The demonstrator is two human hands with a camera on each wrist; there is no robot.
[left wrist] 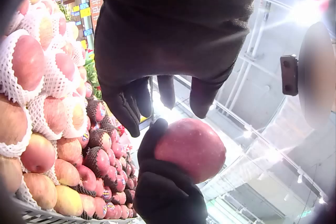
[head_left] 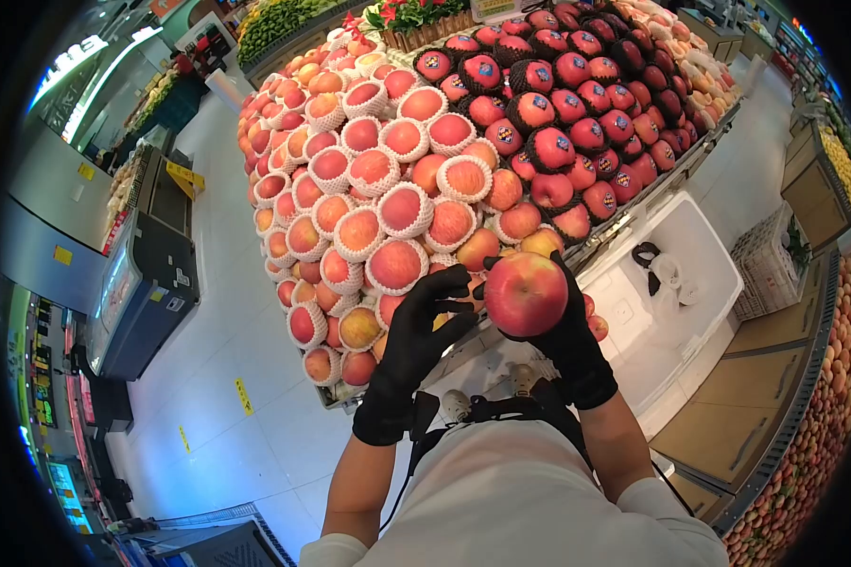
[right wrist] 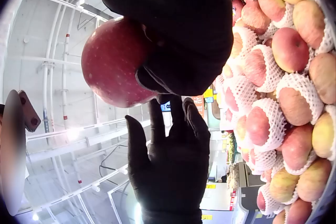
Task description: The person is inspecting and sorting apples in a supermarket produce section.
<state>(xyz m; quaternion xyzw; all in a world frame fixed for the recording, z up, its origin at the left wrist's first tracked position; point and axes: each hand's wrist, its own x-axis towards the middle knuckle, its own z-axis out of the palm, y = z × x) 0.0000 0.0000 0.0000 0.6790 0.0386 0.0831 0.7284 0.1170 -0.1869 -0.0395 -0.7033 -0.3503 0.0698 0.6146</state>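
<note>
A large red apple [head_left: 526, 294] with no foam net is gripped in the black-gloved right hand [head_left: 565, 354], above the front edge of the fruit display. In the right wrist view the fingers of the right hand [right wrist: 168, 35] curl round the apple [right wrist: 118, 64]. The gloved left hand [head_left: 408, 350] is held just left of the apple, its fingers relaxed and slightly bent, holding nothing. From the left wrist view, the left hand [left wrist: 173, 40] hangs with spread fingers near the apple [left wrist: 191, 150], a gap between them.
Apples in white foam nets [head_left: 359, 231] are heaped ahead and to the left; apples in black nets [head_left: 553, 148] lie at the right. A white bin [head_left: 704, 283] with a plastic bag [head_left: 667, 274] stands right of the display. A crate [head_left: 766, 269] is beyond it.
</note>
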